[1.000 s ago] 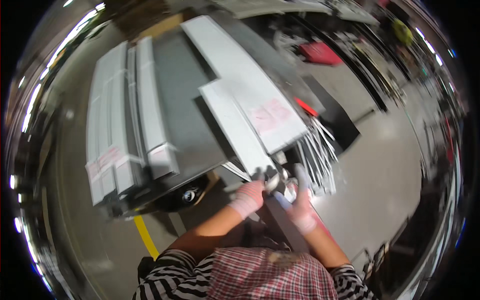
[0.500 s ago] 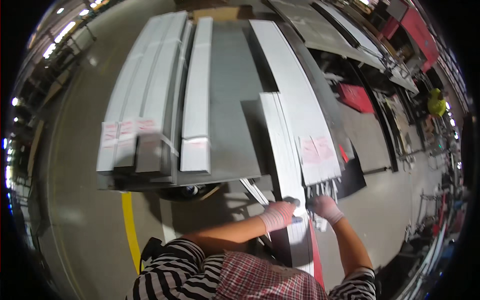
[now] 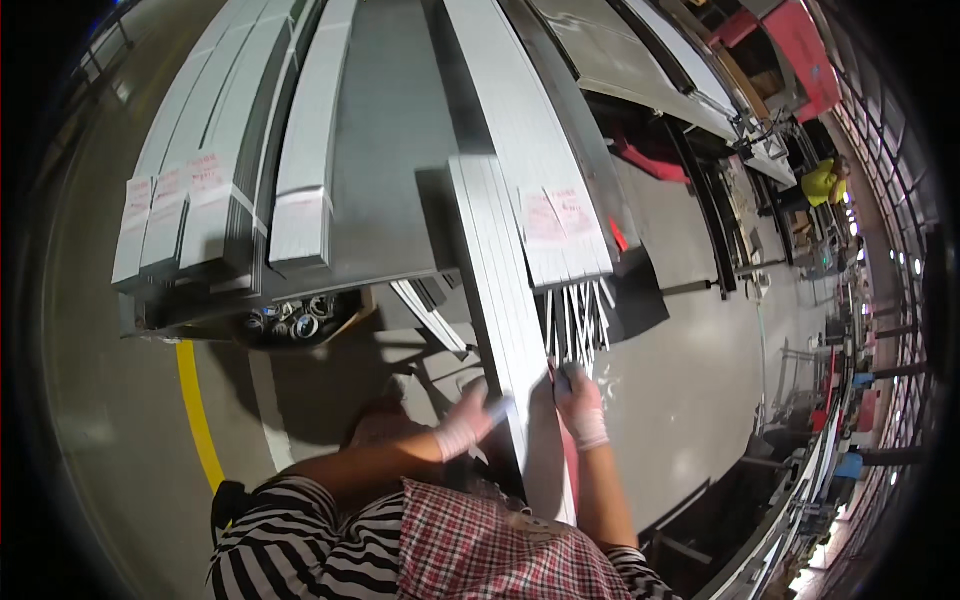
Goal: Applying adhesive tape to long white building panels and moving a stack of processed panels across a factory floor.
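We see the long white strip bundle (image 3: 503,280) projecting past the near edge of the grey table (image 3: 385,150). The left hand (image 3: 466,419) is at its left side, the right hand (image 3: 581,405) at its right; we cannot tell whether either grips it. Thin strips (image 3: 580,322) show nearby.

table (image 3: 385,150): bundles (image 3: 215,130) left | panels (image 3: 525,110) right | strip stack (image 3: 497,260) beside panels (reaching past near edge) | bin (image 3: 350,325) below

The left hand (image 3: 468,418) and right hand (image 3: 580,405) are now wider apart across the white strips (image 3: 498,270) than a moment ago
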A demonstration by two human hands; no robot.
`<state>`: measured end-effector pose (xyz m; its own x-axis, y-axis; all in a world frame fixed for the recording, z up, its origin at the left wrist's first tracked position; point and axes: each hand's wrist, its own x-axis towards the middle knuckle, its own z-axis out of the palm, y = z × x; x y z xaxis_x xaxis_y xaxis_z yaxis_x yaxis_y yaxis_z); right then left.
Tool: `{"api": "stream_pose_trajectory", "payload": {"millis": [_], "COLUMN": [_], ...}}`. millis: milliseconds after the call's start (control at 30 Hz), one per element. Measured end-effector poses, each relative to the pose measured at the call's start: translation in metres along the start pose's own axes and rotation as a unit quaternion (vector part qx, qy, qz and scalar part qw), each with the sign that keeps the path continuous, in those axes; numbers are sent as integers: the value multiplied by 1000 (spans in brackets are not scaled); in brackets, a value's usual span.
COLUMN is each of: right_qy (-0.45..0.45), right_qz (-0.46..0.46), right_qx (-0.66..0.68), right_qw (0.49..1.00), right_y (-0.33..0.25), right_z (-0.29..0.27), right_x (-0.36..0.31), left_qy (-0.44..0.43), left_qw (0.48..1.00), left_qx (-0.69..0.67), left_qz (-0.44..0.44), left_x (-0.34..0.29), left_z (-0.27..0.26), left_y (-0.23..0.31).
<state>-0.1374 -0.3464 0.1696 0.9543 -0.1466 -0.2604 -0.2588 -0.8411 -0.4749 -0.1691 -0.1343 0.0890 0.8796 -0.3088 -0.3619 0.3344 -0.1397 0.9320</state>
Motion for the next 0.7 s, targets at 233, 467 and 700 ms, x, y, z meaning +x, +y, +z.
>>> {"api": "stream_pose_trajectory", "payload": {"millis": [233,467,700], "right_qy": [-7,17,-270], "right_qz": [-37,-55,-366], "right_qx": [199,161,-228], "right_qw": [979,985,861], "right_y": [63,87,-134], "right_z": [21,15,-92], "right_x": [-15,45,-33], "left_qy": [107,51,56], "left_qw": [990,982,964], "left_qx": [81,-123,100], "left_qz": [34,-137,239], "left_x": [-15,-12,-17], "left_z": [10,2,-42], "left_y": [-12,34,90]}}
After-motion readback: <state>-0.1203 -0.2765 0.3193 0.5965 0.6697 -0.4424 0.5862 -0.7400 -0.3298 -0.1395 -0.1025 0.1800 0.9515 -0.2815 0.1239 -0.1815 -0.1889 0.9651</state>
